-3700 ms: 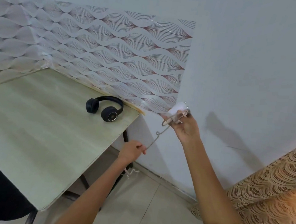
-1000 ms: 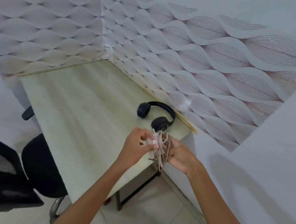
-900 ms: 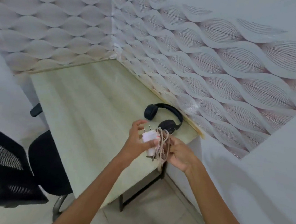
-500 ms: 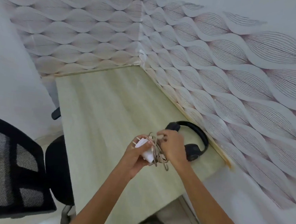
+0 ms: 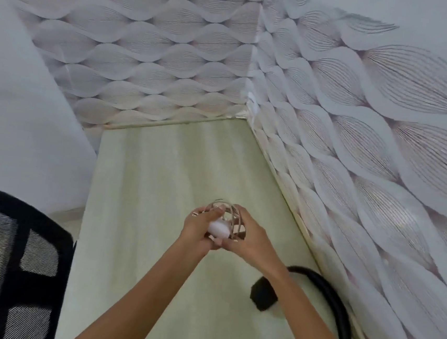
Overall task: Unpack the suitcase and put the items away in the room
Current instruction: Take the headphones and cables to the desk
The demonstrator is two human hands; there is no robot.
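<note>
A white charger plug (image 5: 219, 228) with its beige cable (image 5: 235, 219) coiled around it is held between both hands, just above the middle of the pale wooden desk (image 5: 161, 179). My left hand (image 5: 197, 229) grips the plug from the left. From the right, my right hand (image 5: 248, 237) holds the cable loops. Black headphones (image 5: 322, 296) lie on the desk near the right wall, partly hidden behind my right forearm.
The desk sits in a corner, with wave-patterned wallpaper (image 5: 357, 127) along its back and right edges. A black mesh office chair (image 5: 8, 263) stands at the desk's left side.
The hands carried the charger and coiled cable farther over the desk, past the headphones. The view has moved forward, so the headphones now lie near my right forearm.
</note>
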